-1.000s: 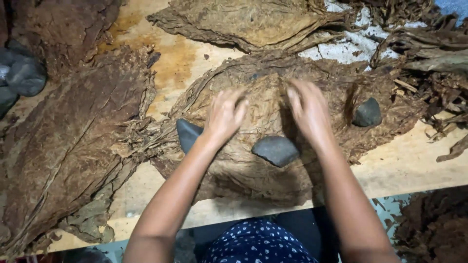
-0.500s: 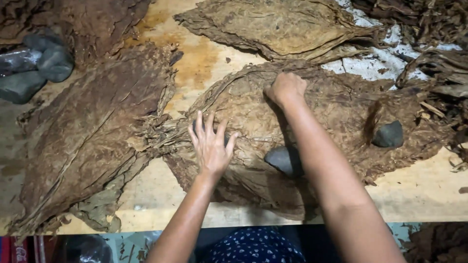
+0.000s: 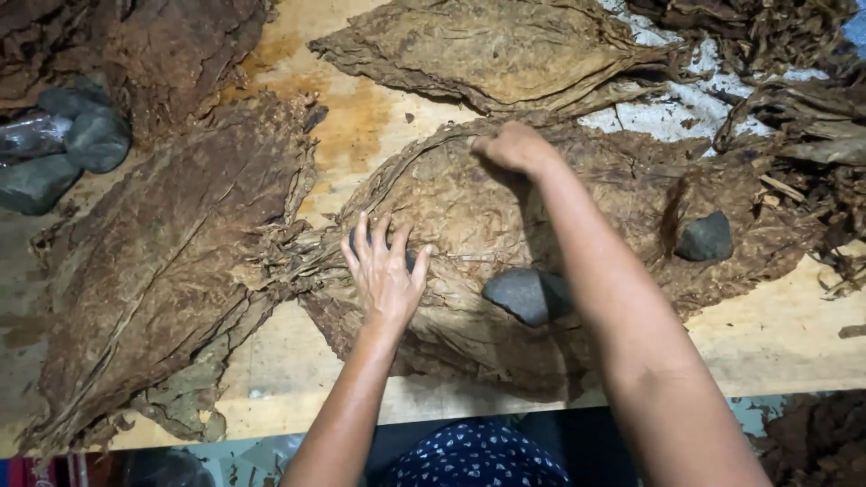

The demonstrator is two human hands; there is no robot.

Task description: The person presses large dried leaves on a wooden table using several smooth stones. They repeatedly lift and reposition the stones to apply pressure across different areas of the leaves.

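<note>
A wide, wrinkled dried brown leaf (image 3: 469,207) lies spread on the wooden table (image 3: 776,334) in front of me. My left hand (image 3: 383,271) lies flat on its near left part, fingers apart, over a dark stone that it mostly hides. My right hand (image 3: 512,147) is closed at the leaf's far edge, pinching the edge. A grey stone (image 3: 523,295) rests on the leaf next to my right forearm. Another dark stone (image 3: 704,237) weighs down the leaf's right part.
A long dark leaf pile (image 3: 162,261) lies on the left. A lighter leaf (image 3: 496,50) lies at the back. Several grey stones (image 3: 63,149) sit at the far left. Loose dry stems and scraps (image 3: 803,99) fill the right back corner.
My left hand came down flat on the leaf's left part. My right hand went from flat in the middle to closed at the far edge, then shifted slightly left along it.
</note>
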